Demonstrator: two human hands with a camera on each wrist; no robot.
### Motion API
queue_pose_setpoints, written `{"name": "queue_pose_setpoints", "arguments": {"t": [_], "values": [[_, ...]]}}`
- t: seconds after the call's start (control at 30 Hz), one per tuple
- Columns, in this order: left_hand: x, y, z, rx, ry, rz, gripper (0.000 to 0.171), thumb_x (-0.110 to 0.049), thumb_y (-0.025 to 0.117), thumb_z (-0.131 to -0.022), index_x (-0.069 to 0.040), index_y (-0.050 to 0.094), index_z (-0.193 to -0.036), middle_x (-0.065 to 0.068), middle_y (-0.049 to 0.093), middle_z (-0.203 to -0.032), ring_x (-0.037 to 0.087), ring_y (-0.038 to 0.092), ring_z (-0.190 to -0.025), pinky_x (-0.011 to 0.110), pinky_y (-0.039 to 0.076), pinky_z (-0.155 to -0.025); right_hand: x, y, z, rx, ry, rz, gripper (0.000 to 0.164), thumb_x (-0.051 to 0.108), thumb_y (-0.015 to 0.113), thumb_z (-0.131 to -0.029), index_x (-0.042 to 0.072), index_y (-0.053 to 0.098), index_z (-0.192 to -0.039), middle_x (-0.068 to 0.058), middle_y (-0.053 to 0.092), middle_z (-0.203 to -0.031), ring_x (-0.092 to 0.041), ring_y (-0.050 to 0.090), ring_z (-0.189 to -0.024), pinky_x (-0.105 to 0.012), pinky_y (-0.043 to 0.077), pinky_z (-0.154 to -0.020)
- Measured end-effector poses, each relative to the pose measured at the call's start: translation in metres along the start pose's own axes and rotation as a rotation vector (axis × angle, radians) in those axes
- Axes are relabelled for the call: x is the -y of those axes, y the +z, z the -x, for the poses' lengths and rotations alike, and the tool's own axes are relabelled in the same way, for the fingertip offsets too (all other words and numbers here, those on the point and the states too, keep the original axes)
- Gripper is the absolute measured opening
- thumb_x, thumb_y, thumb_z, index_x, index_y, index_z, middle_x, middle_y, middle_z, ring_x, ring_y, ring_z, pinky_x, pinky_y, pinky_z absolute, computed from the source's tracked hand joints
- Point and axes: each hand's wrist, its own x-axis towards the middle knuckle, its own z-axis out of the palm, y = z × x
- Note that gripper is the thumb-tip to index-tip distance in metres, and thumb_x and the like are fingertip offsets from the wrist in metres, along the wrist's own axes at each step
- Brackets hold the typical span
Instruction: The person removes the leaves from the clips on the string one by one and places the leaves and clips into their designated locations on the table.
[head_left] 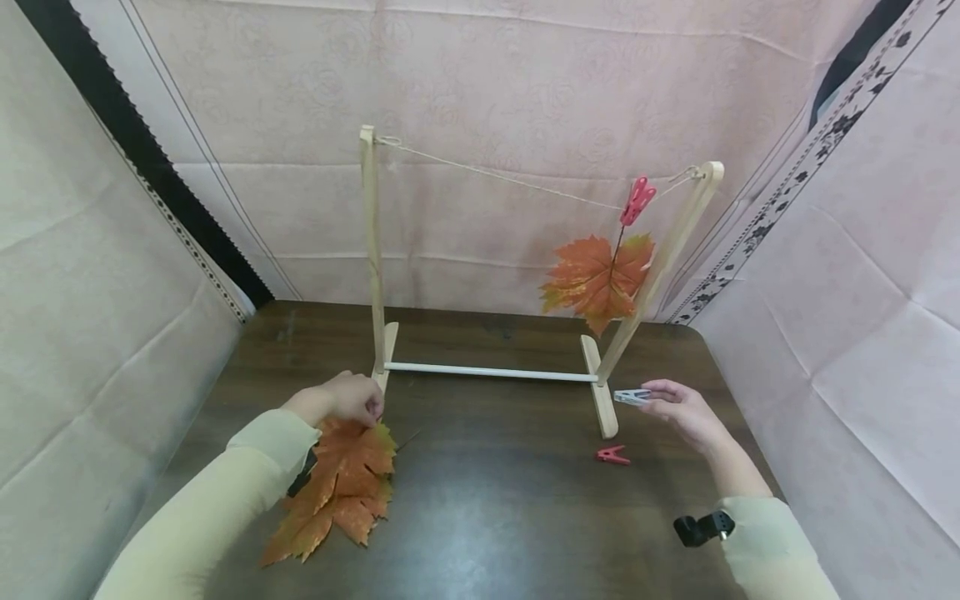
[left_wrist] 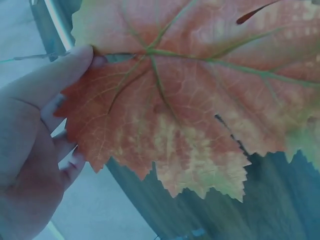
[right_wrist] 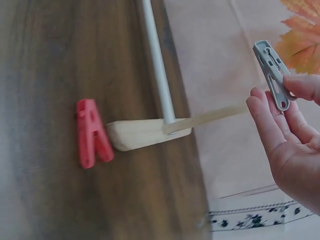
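In the head view my left hand (head_left: 347, 398) is at the left foot of a wooden frame, above orange maple leaves (head_left: 348, 479) that seem to overlap. The left wrist view shows its thumb and fingers pinching one leaf (left_wrist: 165, 95) near the stem. Beside the frame's right foot, my right hand (head_left: 686, 414) holds a grey clothespin (head_left: 632, 397) between thumb and fingers; the clothespin's jaws point away from the palm. Another maple leaf (head_left: 600, 279) hangs by its stem from a red clothespin (head_left: 638, 201) on the string.
A string (head_left: 495, 175) runs between the left post (head_left: 372, 250) and the right post (head_left: 671, 258). A white rod (head_left: 491, 372) joins them below. On the brown table (head_left: 480, 500) lies a second red clothespin (head_left: 613, 455), near the right foot (head_left: 602, 400). Pale cloth (head_left: 480, 92) surrounds the table.
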Motion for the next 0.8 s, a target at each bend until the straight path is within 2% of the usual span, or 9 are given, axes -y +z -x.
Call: {"name": "queue_pose_setpoints", "arguments": {"t": [0.03,0.13,0.27,0.4,0.6,0.7,0.8], "values": [[0.0,0.002,-0.001,-0.01,0.007,-0.012,0.014,-0.014,0.072,-0.077,-0.018,0.064,-0.066,-0.013,0.061,-0.066,0.002,0.05,-0.065,0.056,0.033,-0.088,-0.005,-0.001,0.0,-0.004,0.007,0.012,0.023,-0.004,0.055,-0.087,0.013,0.057,-0.102,0.012,0.065,-0.088,-0.002,0.063,-0.082,-0.018,0.049,-0.075],[0.001,0.009,-0.002,-0.045,0.001,-0.019,0.014,-0.013,0.071,-0.077,-0.02,0.064,-0.067,-0.014,0.061,-0.066,0.001,0.052,-0.066,0.051,0.033,-0.086,-0.018,-0.005,0.003,-0.012,0.033,0.068,0.024,-0.002,0.057,-0.086,-0.001,0.055,-0.11,0.014,0.065,-0.088,-0.003,0.063,-0.083,-0.018,0.049,-0.076],[0.005,0.024,-0.003,-0.119,-0.013,0.012,0.015,-0.011,0.069,-0.078,-0.021,0.063,-0.069,-0.015,0.06,-0.067,0.001,0.051,-0.065,0.051,0.033,-0.087,-0.037,-0.008,0.007,-0.025,0.098,0.15,0.046,0.003,0.062,-0.085,-0.017,0.043,-0.122,0.014,0.063,-0.088,-0.003,0.061,-0.083,-0.022,0.049,-0.077],[0.01,0.04,-0.003,-0.181,-0.037,0.042,0.013,-0.012,0.067,-0.081,-0.021,0.065,-0.072,-0.015,0.059,-0.066,0.001,0.051,-0.064,0.051,0.032,-0.091,-0.055,-0.009,0.012,-0.018,0.156,0.205,0.053,0.009,0.065,-0.085,-0.017,0.042,-0.125,0.007,0.066,-0.093,-0.001,0.061,-0.084,-0.022,0.049,-0.078],[0.012,0.056,-0.003,-0.228,-0.074,0.071,0.008,-0.011,0.067,-0.081,-0.018,0.068,-0.076,-0.013,0.061,-0.068,0.003,0.053,-0.066,0.05,0.034,-0.093,-0.076,-0.008,0.021,-0.014,0.209,0.268,0.054,0.013,0.068,-0.084,-0.016,0.045,-0.125,-0.011,0.067,-0.104,-0.001,0.062,-0.084,-0.019,0.05,-0.077],[0.012,0.062,-0.003,-0.238,-0.07,0.082,0.006,-0.011,0.067,-0.081,-0.016,0.069,-0.077,-0.013,0.061,-0.068,0.004,0.052,-0.066,0.05,0.035,-0.092,-0.083,-0.008,0.024,-0.007,0.217,0.31,0.052,0.011,0.068,-0.084,-0.016,0.047,-0.123,-0.016,0.067,-0.105,-0.004,0.062,-0.084,-0.021,0.05,-0.075],[0.012,0.067,-0.003,-0.244,-0.084,0.091,0.006,-0.013,0.066,-0.082,-0.015,0.069,-0.078,-0.014,0.061,-0.068,0.004,0.051,-0.066,0.048,0.036,-0.091,-0.088,-0.006,0.026,-0.014,0.232,0.35,0.049,0.01,0.068,-0.083,-0.014,0.05,-0.121,-0.015,0.067,-0.102,-0.007,0.062,-0.083,-0.022,0.049,-0.074]]}}
